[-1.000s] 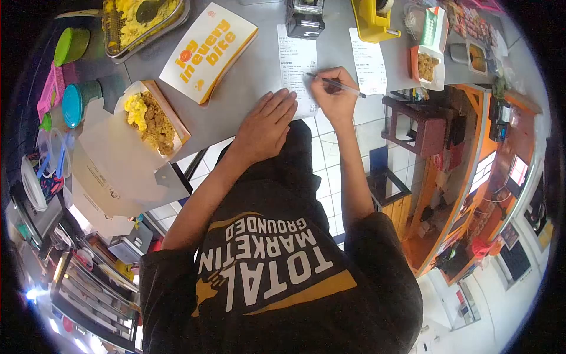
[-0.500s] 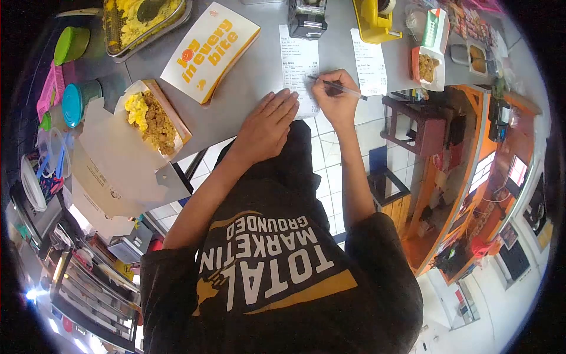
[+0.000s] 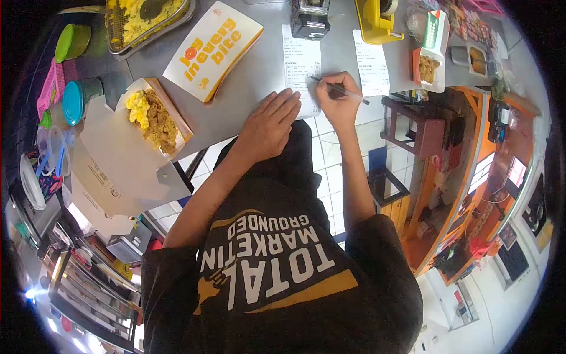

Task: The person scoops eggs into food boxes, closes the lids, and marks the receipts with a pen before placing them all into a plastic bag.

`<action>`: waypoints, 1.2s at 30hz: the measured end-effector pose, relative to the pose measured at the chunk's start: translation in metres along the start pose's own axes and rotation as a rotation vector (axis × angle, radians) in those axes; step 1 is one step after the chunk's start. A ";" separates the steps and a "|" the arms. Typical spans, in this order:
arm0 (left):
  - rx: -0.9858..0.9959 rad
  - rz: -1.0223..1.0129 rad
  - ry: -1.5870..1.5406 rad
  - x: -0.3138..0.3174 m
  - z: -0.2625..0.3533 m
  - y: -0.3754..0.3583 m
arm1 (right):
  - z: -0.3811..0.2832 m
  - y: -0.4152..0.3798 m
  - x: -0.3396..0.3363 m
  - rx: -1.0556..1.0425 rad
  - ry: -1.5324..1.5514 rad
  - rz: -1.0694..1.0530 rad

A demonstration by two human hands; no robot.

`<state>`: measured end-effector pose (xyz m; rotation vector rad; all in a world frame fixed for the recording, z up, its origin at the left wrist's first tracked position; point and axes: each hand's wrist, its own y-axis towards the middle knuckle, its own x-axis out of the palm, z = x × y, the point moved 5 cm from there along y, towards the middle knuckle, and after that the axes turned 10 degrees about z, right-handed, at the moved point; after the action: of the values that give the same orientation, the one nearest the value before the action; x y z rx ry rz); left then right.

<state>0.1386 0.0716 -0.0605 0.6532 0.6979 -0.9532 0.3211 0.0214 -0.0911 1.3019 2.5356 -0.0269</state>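
A long white receipt (image 3: 301,62) lies on the grey counter (image 3: 247,88). My right hand (image 3: 338,100) grips a pen (image 3: 342,90) whose tip rests on the receipt's lower part. My left hand (image 3: 268,127) lies flat, fingers together, at the counter's near edge, its fingertips touching the receipt's lower left corner. It holds nothing.
An open food box (image 3: 154,115) with yellow egg and brown meat sits left. A yellow-lettered carton (image 3: 212,48), a metal food tray (image 3: 144,20), a black device (image 3: 311,17), a yellow tape dispenser (image 3: 377,20), a second receipt (image 3: 370,62) and another filled box (image 3: 427,68) stand further back.
Both hands and the pen have stayed in place on the receipt; only the view has shifted slightly.
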 end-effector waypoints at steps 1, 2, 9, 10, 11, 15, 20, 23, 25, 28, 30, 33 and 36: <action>-0.001 0.003 -0.001 0.000 0.000 0.000 | 0.001 -0.002 -0.002 0.007 0.007 0.000; -0.001 0.002 0.000 0.001 0.000 0.000 | 0.003 -0.004 -0.003 0.015 0.013 0.000; 0.003 0.003 0.000 0.001 0.000 -0.001 | 0.002 -0.015 -0.007 -0.011 0.025 -0.037; 0.001 0.000 -0.003 0.001 0.000 0.000 | 0.003 -0.015 -0.007 -0.013 0.023 -0.038; 0.003 0.002 -0.002 0.000 0.000 0.000 | 0.004 -0.015 -0.008 -0.014 0.022 -0.039; 0.001 0.016 -0.007 0.000 0.001 -0.001 | 0.003 -0.014 -0.008 -0.042 -0.005 -0.065; -0.008 0.017 -0.015 0.000 0.001 -0.001 | -0.004 -0.013 -0.008 -0.001 -0.013 -0.051; -0.014 0.016 -0.011 0.000 0.001 -0.001 | -0.004 -0.017 -0.008 0.008 0.033 -0.066; -0.017 0.013 -0.015 0.001 0.001 -0.001 | -0.005 -0.018 -0.008 -0.032 0.024 -0.056; -0.011 0.015 -0.011 0.002 0.000 -0.001 | -0.004 -0.018 -0.009 -0.043 0.003 -0.060; -0.014 0.015 -0.010 0.003 0.000 -0.002 | -0.004 -0.018 -0.009 -0.048 0.003 -0.069; -0.016 0.010 -0.009 0.004 -0.001 -0.002 | -0.005 -0.017 -0.010 -0.062 0.006 -0.065; -0.023 0.012 -0.018 0.003 -0.001 -0.002 | -0.004 -0.018 -0.010 -0.056 0.000 -0.048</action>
<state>0.1376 0.0695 -0.0638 0.6279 0.6876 -0.9378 0.3111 0.0038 -0.0865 1.2204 2.5483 0.0346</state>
